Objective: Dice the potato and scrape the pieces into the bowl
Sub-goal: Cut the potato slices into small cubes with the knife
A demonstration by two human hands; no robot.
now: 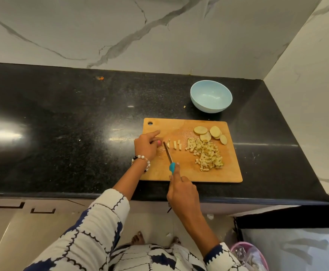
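A wooden cutting board (pixel 187 171) lies on the black counter. Several potato slices (pixel 210 133) sit at its far right, with a pile of diced pieces (pixel 206 155) in front of them. A few cut strips (pixel 176 144) lie mid-board. My right hand (pixel 183 192) grips a knife with a blue handle (pixel 172 167); its blade (pixel 167 151) points away, just left of the strips. My left hand (pixel 147 144) rests at the board's left side, its fingertips by a small potato piece (pixel 168 143) next to the blade. A light blue bowl (pixel 211 96) stands empty behind the board.
The black counter (pixel 62 124) stretches far to the left. Marble walls close the back and right sides. A pink bin (pixel 251 255) sits on the floor at lower right. Drawer handles (pixel 7 204) show under the counter's front edge.
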